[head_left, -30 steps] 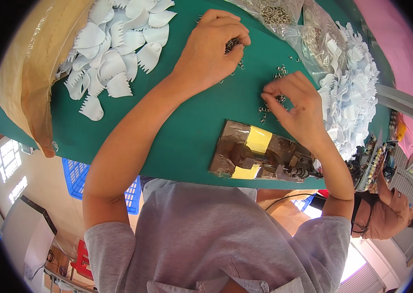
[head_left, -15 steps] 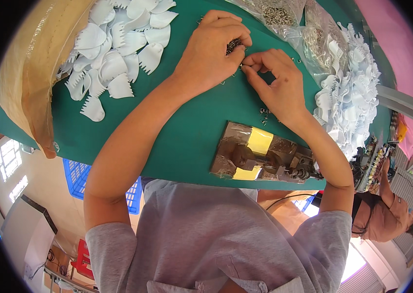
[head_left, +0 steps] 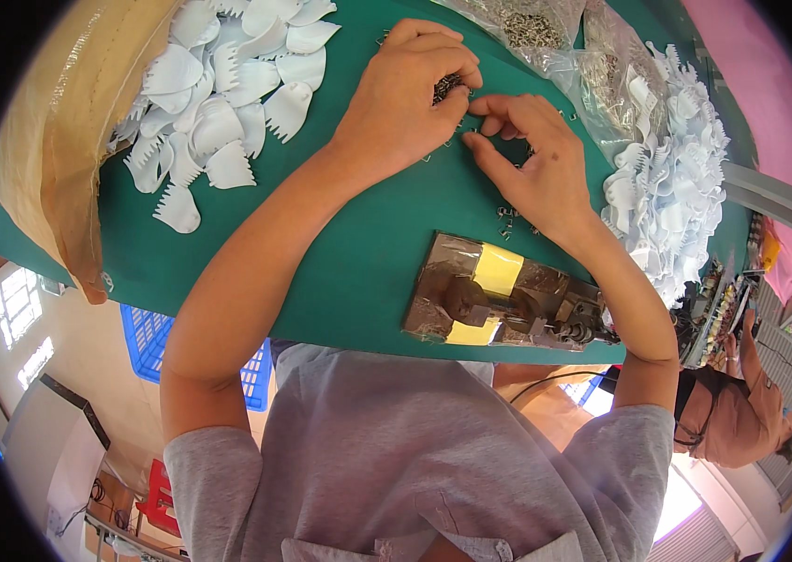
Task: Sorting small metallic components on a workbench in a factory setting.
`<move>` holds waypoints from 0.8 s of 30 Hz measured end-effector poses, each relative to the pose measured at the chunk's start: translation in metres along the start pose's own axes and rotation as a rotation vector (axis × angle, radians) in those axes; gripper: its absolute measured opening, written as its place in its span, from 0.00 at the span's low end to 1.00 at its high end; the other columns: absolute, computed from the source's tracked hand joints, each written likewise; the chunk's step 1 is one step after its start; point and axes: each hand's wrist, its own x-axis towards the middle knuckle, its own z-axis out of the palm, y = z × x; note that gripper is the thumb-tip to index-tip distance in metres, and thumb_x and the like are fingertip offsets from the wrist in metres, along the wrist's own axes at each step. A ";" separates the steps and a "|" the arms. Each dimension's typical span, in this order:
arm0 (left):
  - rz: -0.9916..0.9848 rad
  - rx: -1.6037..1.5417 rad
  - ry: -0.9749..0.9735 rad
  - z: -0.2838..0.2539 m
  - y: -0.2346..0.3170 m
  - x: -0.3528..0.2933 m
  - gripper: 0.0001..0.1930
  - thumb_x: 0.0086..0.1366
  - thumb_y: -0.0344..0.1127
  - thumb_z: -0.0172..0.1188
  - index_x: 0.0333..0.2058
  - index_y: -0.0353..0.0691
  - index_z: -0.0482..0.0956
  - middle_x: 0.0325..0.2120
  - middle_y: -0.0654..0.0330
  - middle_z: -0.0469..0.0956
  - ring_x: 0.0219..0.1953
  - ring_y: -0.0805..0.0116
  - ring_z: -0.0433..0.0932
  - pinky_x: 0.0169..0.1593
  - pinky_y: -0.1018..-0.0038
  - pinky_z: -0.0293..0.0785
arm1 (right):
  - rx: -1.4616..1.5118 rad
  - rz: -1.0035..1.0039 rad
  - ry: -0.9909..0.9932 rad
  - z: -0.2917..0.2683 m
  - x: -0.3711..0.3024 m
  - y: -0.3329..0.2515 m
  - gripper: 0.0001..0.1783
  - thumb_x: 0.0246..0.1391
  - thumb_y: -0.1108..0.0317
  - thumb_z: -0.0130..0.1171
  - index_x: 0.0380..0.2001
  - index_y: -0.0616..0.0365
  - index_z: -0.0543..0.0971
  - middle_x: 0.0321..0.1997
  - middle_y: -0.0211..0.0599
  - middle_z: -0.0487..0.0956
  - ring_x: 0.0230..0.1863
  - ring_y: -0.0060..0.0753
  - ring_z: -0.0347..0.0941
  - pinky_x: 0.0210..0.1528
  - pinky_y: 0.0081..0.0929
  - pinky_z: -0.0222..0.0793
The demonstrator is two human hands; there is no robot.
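Note:
My left hand (head_left: 407, 89) is closed around a bunch of small dark metal pieces (head_left: 447, 87), which look like little springs or clips; most of them are hidden by the fingers. Just right of it is my right hand (head_left: 541, 155), thumb and forefinger apart, with nothing plainly between them. A few loose metal pieces (head_left: 506, 225) lie on the green tabletop (head_left: 358, 253) below the right palm, and others are scattered by the fingertips. Nearer to me, beside my right forearm, sits a brown metal jig (head_left: 508, 295) with yellow tape on it.
White toothed plastic pieces (head_left: 227, 103) are piled at the far left beside a tan sack (head_left: 59, 140). Another white heap (head_left: 663, 197) lies at right, near clear bags (head_left: 592, 75) of small metal parts. A blue crate (head_left: 148, 342) is below the table edge. Another person (head_left: 738, 412) is at far right.
My right thumb and forefinger, close together before, have parted and drawn slightly away from the left hand. The left hand has stayed put. The other person's arms have moved.

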 end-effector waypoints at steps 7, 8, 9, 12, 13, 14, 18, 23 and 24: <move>0.006 0.016 -0.001 -0.001 0.001 -0.001 0.08 0.60 0.22 0.68 0.38 0.38 0.87 0.47 0.61 0.88 0.63 0.57 0.78 0.62 0.64 0.78 | 0.011 -0.020 0.028 0.010 0.004 0.001 0.11 0.53 0.71 0.73 0.40 0.54 0.84 0.32 0.29 0.81 0.37 0.38 0.78 0.42 0.38 0.73; 0.005 0.017 -0.001 -0.001 0.001 -0.001 0.08 0.60 0.22 0.68 0.38 0.38 0.87 0.47 0.61 0.88 0.63 0.57 0.78 0.62 0.64 0.78 | 0.006 -0.026 0.038 0.011 0.004 0.002 0.10 0.53 0.71 0.73 0.39 0.54 0.85 0.31 0.29 0.81 0.37 0.38 0.78 0.43 0.38 0.72; 0.010 0.016 0.001 -0.001 0.001 -0.001 0.08 0.60 0.22 0.68 0.38 0.38 0.87 0.47 0.61 0.88 0.63 0.57 0.78 0.62 0.64 0.78 | 0.007 -0.027 0.037 0.010 0.004 0.002 0.10 0.53 0.71 0.73 0.39 0.54 0.85 0.31 0.29 0.81 0.37 0.38 0.78 0.43 0.38 0.72; 0.014 0.018 0.004 -0.001 0.000 -0.001 0.08 0.60 0.22 0.68 0.38 0.38 0.87 0.46 0.61 0.88 0.62 0.57 0.78 0.62 0.64 0.78 | -0.007 -0.006 0.017 0.006 0.000 0.002 0.09 0.53 0.72 0.73 0.38 0.54 0.85 0.31 0.29 0.82 0.37 0.38 0.78 0.43 0.37 0.71; 0.014 0.019 0.003 -0.001 0.000 -0.001 0.08 0.60 0.22 0.68 0.38 0.38 0.87 0.46 0.61 0.88 0.62 0.57 0.79 0.62 0.64 0.79 | -0.023 -0.012 0.011 0.005 -0.001 0.003 0.09 0.53 0.72 0.73 0.38 0.54 0.85 0.31 0.29 0.82 0.37 0.37 0.78 0.43 0.36 0.71; 0.014 0.019 0.004 -0.001 0.000 -0.001 0.08 0.60 0.22 0.68 0.38 0.38 0.87 0.46 0.61 0.88 0.62 0.57 0.79 0.62 0.64 0.79 | -0.038 -0.018 0.006 0.003 -0.002 0.003 0.08 0.54 0.72 0.73 0.38 0.54 0.85 0.31 0.29 0.82 0.37 0.37 0.78 0.43 0.36 0.70; 0.012 0.030 0.002 -0.002 0.000 0.000 0.08 0.61 0.22 0.68 0.38 0.38 0.87 0.46 0.61 0.89 0.62 0.57 0.79 0.62 0.64 0.79 | -0.050 0.017 -0.008 -0.002 -0.007 0.003 0.08 0.54 0.73 0.73 0.38 0.54 0.85 0.31 0.28 0.81 0.37 0.37 0.77 0.43 0.35 0.69; 0.017 0.038 0.000 -0.001 0.000 0.000 0.07 0.61 0.22 0.68 0.38 0.39 0.87 0.46 0.62 0.89 0.62 0.58 0.79 0.62 0.65 0.79 | 0.025 0.065 -0.013 -0.005 -0.010 0.003 0.09 0.54 0.74 0.72 0.39 0.55 0.85 0.31 0.30 0.81 0.37 0.36 0.77 0.44 0.36 0.71; 0.016 0.035 0.001 -0.001 0.000 0.001 0.07 0.61 0.22 0.68 0.38 0.39 0.87 0.47 0.62 0.89 0.62 0.58 0.79 0.62 0.65 0.79 | 0.023 0.065 -0.012 -0.007 -0.009 0.003 0.09 0.54 0.74 0.72 0.39 0.55 0.85 0.31 0.30 0.81 0.37 0.36 0.77 0.44 0.36 0.71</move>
